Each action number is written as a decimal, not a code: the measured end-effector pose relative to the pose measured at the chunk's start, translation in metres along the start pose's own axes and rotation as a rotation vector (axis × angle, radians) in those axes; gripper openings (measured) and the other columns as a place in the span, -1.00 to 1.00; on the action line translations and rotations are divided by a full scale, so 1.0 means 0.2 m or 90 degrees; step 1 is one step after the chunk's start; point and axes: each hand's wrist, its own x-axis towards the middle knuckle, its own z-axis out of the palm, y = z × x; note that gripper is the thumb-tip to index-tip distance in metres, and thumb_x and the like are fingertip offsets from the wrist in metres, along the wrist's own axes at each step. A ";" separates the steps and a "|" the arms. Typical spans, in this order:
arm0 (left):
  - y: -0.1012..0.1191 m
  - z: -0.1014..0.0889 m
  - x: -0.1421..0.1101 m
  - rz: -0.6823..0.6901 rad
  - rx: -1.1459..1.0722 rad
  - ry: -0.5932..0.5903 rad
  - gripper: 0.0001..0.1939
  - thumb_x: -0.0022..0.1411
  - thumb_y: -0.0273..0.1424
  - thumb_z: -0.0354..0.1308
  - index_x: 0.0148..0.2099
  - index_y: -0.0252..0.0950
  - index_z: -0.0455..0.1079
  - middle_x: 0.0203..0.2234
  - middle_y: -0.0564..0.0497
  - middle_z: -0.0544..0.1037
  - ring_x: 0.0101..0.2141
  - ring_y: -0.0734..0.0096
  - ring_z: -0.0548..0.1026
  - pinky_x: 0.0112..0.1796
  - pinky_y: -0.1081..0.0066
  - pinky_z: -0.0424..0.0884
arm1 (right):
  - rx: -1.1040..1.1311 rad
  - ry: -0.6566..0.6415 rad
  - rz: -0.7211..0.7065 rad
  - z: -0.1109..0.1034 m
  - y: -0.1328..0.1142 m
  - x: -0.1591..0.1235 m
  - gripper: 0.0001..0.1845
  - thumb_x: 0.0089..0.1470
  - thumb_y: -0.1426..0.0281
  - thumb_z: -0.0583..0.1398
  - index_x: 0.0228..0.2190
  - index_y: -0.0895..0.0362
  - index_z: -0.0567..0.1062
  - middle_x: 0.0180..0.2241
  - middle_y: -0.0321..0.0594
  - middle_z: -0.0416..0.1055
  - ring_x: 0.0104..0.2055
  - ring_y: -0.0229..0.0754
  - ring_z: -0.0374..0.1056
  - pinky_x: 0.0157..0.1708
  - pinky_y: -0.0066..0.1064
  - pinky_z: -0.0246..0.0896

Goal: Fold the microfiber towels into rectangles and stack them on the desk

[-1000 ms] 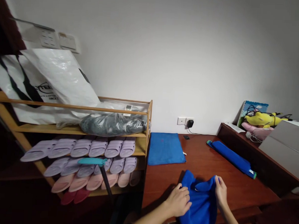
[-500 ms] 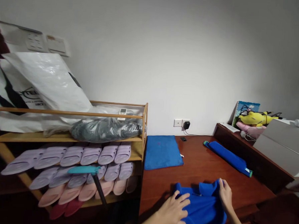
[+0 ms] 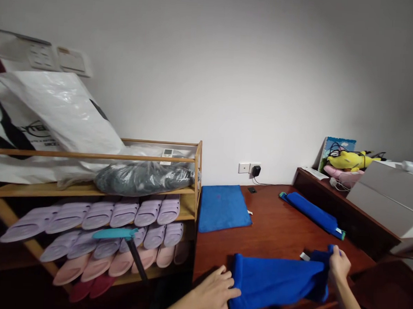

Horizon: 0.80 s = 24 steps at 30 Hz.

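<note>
A blue towel (image 3: 272, 278) is stretched sideways between my two hands over the front of the reddish-brown table (image 3: 222, 247). My left hand (image 3: 216, 291) grips the left edge, where the cloth stands in a thick upright fold. At the other end, my right hand (image 3: 339, 265) is closed around a bunched corner, lifting it a little. A white tag sticks out at the back edge near that corner. Behind lie a flat folded blue towel (image 3: 224, 208) on the left and a long, narrow folded blue towel (image 3: 312, 214) with green ends on the right.
A wooden rack (image 3: 187, 195) on the left holds rows of slippers (image 3: 123, 212), plastic bags and a remote control (image 3: 166, 156). A turquoise-topped pole (image 3: 115, 233) stands before it. Along the right, a raised ledge carries a yellow plush toy (image 3: 348, 159) and white boxes (image 3: 388, 191).
My right hand has moved right, pulling the bunched towel out wider and flatter. My left hand has shifted left and closed on the towel's left edge.
</note>
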 end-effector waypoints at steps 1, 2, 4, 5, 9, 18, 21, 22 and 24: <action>0.01 0.00 0.01 -0.009 0.001 0.020 -0.74 0.13 -0.23 0.10 -0.12 -0.12 0.40 -0.31 0.05 0.47 -0.21 0.27 0.37 -0.01 0.16 0.18 | 0.004 0.003 0.007 0.00 0.01 0.00 -0.37 -0.11 0.01 -0.01 -0.30 0.28 0.49 -0.39 0.06 0.47 -0.33 0.08 0.36 -0.35 -0.18 0.24; 0.02 0.01 0.03 -0.017 0.006 0.047 -0.76 0.14 -0.17 0.09 -0.21 -0.17 0.43 -0.27 0.03 0.47 -0.18 0.25 0.36 0.03 0.12 0.14 | 0.007 0.003 0.012 0.00 0.02 0.00 -0.38 -0.11 0.02 -0.01 -0.30 0.29 0.50 -0.37 0.07 0.47 -0.32 0.08 0.36 -0.33 -0.18 0.24; 0.05 0.03 0.07 -0.013 0.029 0.107 -0.66 0.20 -0.09 0.02 -0.32 -0.22 0.47 -0.13 -0.02 0.45 -0.07 0.19 0.32 0.08 0.08 0.05 | 0.016 0.001 0.017 0.01 0.02 -0.01 -0.39 -0.12 0.03 0.01 -0.29 0.29 0.50 -0.35 0.07 0.47 -0.31 0.08 0.35 -0.31 -0.18 0.24; 0.07 0.04 0.09 0.003 0.045 0.126 -0.62 0.23 -0.09 -0.01 -0.34 -0.24 0.48 -0.07 -0.03 0.43 -0.02 0.16 0.29 0.08 0.08 0.04 | 0.021 -0.001 0.016 0.01 0.02 -0.01 -0.39 -0.13 0.03 0.02 -0.29 0.28 0.50 -0.34 0.06 0.47 -0.31 0.07 0.35 -0.30 -0.18 0.24; 0.10 0.08 0.14 0.130 0.092 0.079 -0.68 0.25 -0.25 0.02 -0.45 -0.27 0.47 -0.23 -0.01 0.49 -0.12 0.25 0.34 -0.01 0.17 0.12 | 0.054 0.002 0.009 0.01 -0.02 0.00 -0.41 -0.13 0.03 0.02 -0.29 0.25 0.49 -0.35 -0.01 0.46 -0.31 0.01 0.34 -0.26 -0.21 0.25; 0.06 0.13 -0.06 0.065 0.168 0.061 -0.75 0.30 -0.20 -0.04 -0.13 -0.20 0.38 -0.41 0.05 0.45 -0.34 0.35 0.37 -0.07 0.24 0.19 | 0.184 0.003 0.011 0.03 -0.13 0.04 -0.45 -0.20 0.05 0.09 -0.31 0.23 0.48 -0.43 -0.18 0.38 -0.33 -0.07 0.28 -0.20 -0.18 0.23; 0.06 0.17 -0.12 0.032 0.226 0.098 -0.73 0.33 -0.29 -0.07 0.02 -0.18 0.32 -0.39 0.02 0.48 -0.34 0.31 0.38 -0.07 0.22 0.19 | 0.251 0.004 0.034 0.07 -0.19 0.06 -0.37 -0.24 0.02 0.10 -0.26 0.26 0.47 -0.44 -0.20 0.37 -0.40 -0.14 0.26 -0.33 -0.25 0.26; 0.05 0.18 -0.14 0.030 0.239 0.103 -0.73 0.32 -0.29 -0.06 0.01 -0.17 0.33 -0.39 0.01 0.48 -0.33 0.30 0.38 -0.07 0.21 0.20 | 0.269 0.004 0.040 0.08 -0.21 0.08 -0.35 -0.25 0.00 0.10 -0.24 0.27 0.46 -0.44 -0.20 0.36 -0.41 -0.15 0.26 -0.35 -0.26 0.27; 0.03 0.19 -0.18 0.024 0.258 0.101 -0.79 0.31 -0.30 -0.02 -0.11 -0.17 0.39 -0.43 0.02 0.48 -0.34 0.30 0.38 -0.05 0.19 0.20 | 0.297 0.006 0.044 0.08 -0.27 0.12 -0.34 -0.26 0.00 0.13 -0.24 0.25 0.46 -0.42 -0.20 0.37 -0.40 -0.16 0.26 -0.35 -0.26 0.27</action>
